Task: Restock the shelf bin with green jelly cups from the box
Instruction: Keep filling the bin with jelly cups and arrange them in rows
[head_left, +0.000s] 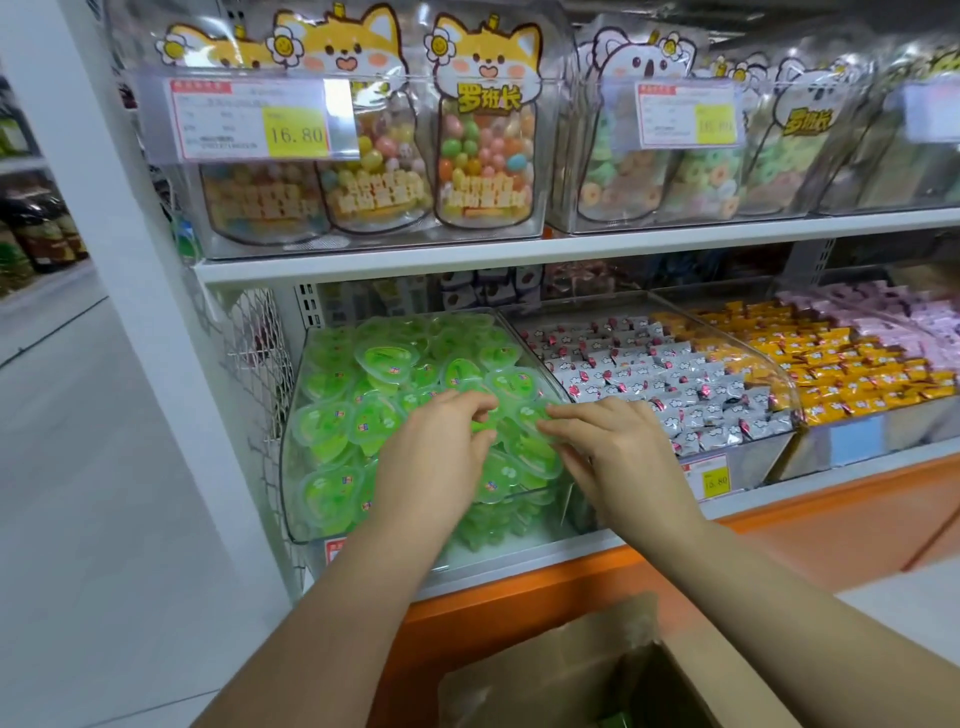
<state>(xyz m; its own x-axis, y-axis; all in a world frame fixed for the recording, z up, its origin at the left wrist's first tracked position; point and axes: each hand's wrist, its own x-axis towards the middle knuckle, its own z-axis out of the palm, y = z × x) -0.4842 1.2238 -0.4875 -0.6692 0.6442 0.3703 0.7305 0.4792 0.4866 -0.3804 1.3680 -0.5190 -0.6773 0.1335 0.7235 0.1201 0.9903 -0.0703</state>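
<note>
A clear plastic shelf bin (291, 415) on the lower shelf is heaped with heart-shaped green jelly cups (382, 364). Both my hands are over the front of the heap. My left hand (436, 447) lies on the cups with its fingers curled, the fingertips touching a cup. My right hand (613, 447) reaches in from the right, its fingers stretched leftward onto a cup near the bin's front right corner. An open cardboard box (561, 670) stands below at the bottom of the view; a bit of green shows inside it.
Right of the green bin stand bins of silver-wrapped sweets (675, 379), orange sweets (841, 364) and pink ones (893, 312). The shelf above holds bins of bagged candy (483, 156) with price tags. The orange shelf base (519, 592) runs below. The aisle floor lies left.
</note>
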